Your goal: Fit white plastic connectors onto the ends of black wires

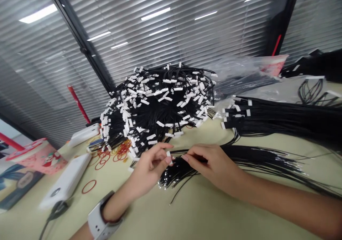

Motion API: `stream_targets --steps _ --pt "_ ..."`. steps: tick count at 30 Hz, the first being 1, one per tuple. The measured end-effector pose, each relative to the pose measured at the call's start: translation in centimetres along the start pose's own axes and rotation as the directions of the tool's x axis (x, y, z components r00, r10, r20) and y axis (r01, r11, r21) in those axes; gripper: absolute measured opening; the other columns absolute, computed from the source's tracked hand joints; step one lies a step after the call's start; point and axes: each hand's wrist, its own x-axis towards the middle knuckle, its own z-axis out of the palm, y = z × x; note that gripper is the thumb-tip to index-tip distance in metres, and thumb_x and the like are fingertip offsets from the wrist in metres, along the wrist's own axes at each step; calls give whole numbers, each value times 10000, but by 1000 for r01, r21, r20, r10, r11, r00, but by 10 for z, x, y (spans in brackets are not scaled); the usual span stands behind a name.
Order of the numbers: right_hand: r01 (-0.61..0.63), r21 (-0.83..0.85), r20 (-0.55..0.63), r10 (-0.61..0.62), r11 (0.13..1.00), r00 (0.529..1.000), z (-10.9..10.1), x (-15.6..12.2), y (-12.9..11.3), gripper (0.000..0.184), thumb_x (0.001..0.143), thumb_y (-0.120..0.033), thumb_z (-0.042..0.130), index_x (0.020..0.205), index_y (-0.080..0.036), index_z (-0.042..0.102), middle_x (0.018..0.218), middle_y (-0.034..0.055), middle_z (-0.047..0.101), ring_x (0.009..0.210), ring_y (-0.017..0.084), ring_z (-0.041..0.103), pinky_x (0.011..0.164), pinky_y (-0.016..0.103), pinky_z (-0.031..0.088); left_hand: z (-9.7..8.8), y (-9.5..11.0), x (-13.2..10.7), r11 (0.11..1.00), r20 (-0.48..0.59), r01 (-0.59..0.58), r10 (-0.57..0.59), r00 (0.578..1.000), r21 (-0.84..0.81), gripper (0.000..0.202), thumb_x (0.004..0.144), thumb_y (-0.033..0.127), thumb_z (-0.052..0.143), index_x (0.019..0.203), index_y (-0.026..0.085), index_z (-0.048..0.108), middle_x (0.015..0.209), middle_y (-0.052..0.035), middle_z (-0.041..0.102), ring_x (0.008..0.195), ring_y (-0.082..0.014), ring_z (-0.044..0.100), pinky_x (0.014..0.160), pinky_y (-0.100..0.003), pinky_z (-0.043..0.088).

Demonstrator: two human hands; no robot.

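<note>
With our left hand (150, 167) pinching the small white plastic connector (168, 154), our right hand (213, 166), grip closed on a thin black wire (176, 171), should guide it in straight.

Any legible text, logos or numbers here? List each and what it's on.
No text is legible.
Pink cup: print blurred.
White power bank: round mark too small.
Blue box: oval label blurred.
White tag in the left hand: looks blank.
Black wires at the right hand: no markings seen.
</note>
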Motion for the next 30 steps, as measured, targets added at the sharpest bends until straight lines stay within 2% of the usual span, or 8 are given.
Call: stream_targets --steps 5,8,11,15,21,26,30 --pt "4 16 1 -4 1000 1000 1 -1 2 249 875 -270 453 655 -178 526 590 -29 525 529 84 452 494 217 327 5 -2 2 991 30 11 -7 1000 -136 73 824 185 488 801 166 554 679 5 586 662 -111 584 615 -233 434" --pt "1 13 -4 -1 1000 1000 2 -1 3 243 884 -259 437 671 -177 520 601 -26 522 538 87 450 500 221 326 8 -7 3 980 36 49 -42 998 -191 70 806 193 511 815 163 574 673 5 595 643 -111 592 601 -233 439" --pt "-6 3 -18 7 1000 1000 4 -1 4 235 885 -241 432 674 -175 515 609 -24 518 547 90 449 504 223 322 11 -10 1 980 45 39 -31 999 -193 122 778 255 573 851 160 599 646 -5 606 630 -127 582 596 -251 446" --pt "7 17 -1 -7 1000 1000 4 0 6 240 885 -247 434 666 -176 499 609 -26 511 557 91 454 514 223 330 15 -10 0 986 -23 36 -40 999 -162 180 776 320 587 822 150 624 606 -12 608 564 -118 559 540 -235 435" --pt "26 46 14 -26 999 1000 5 -1 8 237 893 -256 437 679 -175 496 628 -28 503 585 91 465 546 225 344 16 -9 3 987 -84 25 -39 996 -158 162 781 298 581 754 149 639 640 -13 624 541 -98 577 501 -195 442" --pt "53 33 -80 -51 998 996 0 -1 5 175 891 -212 446 743 -176 533 700 -17 518 637 92 482 584 223 366 16 -11 4 983 -123 10 -32 992 -181 159 788 306 582 760 159 639 653 -7 630 527 -83 557 502 -183 447" --pt "158 -28 -181 -160 987 970 -7 0 5 151 881 -159 461 774 -173 567 756 -4 514 691 90 495 636 216 386 16 -11 3 991 -115 -4 -11 993 -131 170 800 304 572 760 155 644 633 -10 624 520 -87 542 496 -188 432"
